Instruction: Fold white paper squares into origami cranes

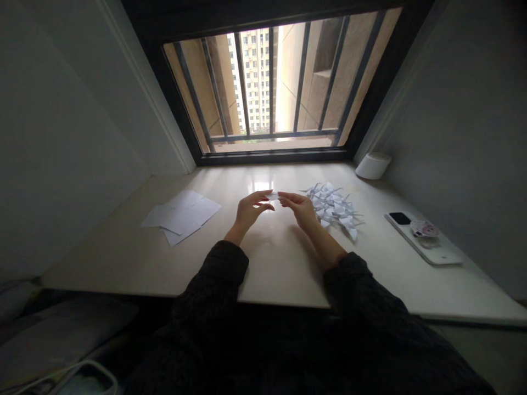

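Note:
A small piece of folded white paper [272,196] is held up above the white sill, between my two hands. My left hand [250,209] has its upper fingers on the left part of the paper, with the thumb a little apart below. At the paper's right end, my right hand [300,207] pinches it between thumb and fingers. Just right of that hand lies a heap of folded white paper cranes [333,206], partly behind my wrist. Loose white paper sheets [187,214] overlap one another to the left of my left hand.
A white phone [428,244] with a round grip on its back lies at the right. A white cylindrical object [373,165] sits in the far right corner. Behind the sill is a barred window [272,159]; walls flank both sides. A pale cable [99,366] shows at lower left.

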Action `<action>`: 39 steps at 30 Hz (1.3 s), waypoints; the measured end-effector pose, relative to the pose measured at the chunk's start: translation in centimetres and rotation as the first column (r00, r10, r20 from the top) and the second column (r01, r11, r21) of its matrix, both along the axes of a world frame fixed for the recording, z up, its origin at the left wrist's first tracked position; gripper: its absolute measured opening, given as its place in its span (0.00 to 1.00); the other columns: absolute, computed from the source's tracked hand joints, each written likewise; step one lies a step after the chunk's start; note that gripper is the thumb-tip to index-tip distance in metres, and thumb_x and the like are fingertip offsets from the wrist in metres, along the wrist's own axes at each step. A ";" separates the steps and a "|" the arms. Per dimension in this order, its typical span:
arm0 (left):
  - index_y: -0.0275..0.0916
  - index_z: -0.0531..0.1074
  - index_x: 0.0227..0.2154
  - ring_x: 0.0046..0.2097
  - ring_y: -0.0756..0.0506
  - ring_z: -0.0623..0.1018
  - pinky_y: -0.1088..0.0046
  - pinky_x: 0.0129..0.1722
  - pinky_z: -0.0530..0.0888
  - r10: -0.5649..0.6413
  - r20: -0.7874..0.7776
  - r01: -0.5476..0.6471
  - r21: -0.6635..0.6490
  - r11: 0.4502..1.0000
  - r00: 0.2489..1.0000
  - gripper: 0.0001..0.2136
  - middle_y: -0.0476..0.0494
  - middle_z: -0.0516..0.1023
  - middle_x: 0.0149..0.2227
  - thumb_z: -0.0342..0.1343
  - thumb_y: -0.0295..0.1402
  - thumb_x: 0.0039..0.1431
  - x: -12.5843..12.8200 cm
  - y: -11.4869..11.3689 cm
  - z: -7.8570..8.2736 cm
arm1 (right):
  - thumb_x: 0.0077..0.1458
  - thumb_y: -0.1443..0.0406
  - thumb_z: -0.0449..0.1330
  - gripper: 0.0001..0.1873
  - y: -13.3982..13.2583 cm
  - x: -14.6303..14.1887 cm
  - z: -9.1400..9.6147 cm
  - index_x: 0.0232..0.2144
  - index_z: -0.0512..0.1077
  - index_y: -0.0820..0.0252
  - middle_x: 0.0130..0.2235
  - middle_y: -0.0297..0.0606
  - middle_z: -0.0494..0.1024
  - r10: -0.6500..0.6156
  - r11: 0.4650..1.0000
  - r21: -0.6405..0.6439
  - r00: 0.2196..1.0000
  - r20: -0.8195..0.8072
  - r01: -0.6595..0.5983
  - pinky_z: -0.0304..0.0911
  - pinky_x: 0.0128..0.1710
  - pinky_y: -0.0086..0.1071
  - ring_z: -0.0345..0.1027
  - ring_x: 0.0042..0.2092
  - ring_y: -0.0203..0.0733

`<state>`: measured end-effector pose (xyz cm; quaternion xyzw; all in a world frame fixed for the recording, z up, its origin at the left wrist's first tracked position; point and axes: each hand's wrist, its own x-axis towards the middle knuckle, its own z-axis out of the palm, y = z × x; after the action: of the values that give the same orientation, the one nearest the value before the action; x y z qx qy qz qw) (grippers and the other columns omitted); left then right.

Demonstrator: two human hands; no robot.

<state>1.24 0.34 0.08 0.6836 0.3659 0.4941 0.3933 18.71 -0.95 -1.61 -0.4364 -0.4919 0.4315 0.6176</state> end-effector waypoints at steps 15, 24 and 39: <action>0.39 0.79 0.30 0.39 0.44 0.79 0.65 0.44 0.74 0.028 0.194 -0.030 0.009 1.000 0.981 0.09 0.43 0.81 0.34 0.65 0.36 0.46 0.5 -0.2 0.0 | 0.35 0.57 0.71 0.14 -0.2 -0.4 0.0 0.28 0.80 0.55 0.30 0.36 0.81 -0.010 0.998 0.070 0.999 0.044 0.007 0.67 0.38 0.37 0.74 0.34 0.43; 0.37 0.76 0.31 0.36 0.47 0.78 0.69 0.39 0.74 0.158 0.391 -0.055 -0.262 0.963 0.907 0.12 0.44 0.80 0.33 0.65 0.37 0.44 2.1 -0.5 -1.3 | 0.35 0.59 0.71 0.13 -0.3 -1.0 -0.4 0.28 0.80 0.56 0.30 0.36 0.81 -0.028 0.999 0.045 0.998 -0.059 0.031 0.68 0.40 0.38 0.74 0.34 0.43; 0.37 0.72 0.32 0.37 0.45 0.80 0.65 0.41 0.74 0.212 0.428 -0.142 -0.190 0.972 0.879 0.12 0.42 0.81 0.33 0.64 0.38 0.47 2.7 -0.9 -1.4 | 0.35 0.58 0.70 0.15 -0.3 -1.8 -0.5 0.29 0.80 0.55 0.32 0.37 0.82 -0.085 0.996 -0.008 0.984 -0.159 0.085 0.67 0.41 0.38 0.73 0.35 0.41</action>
<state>3.99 -0.61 -1.28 0.4839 0.3639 0.6418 0.4707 16.92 -1.24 -2.16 -0.4217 -0.4217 0.4386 0.6723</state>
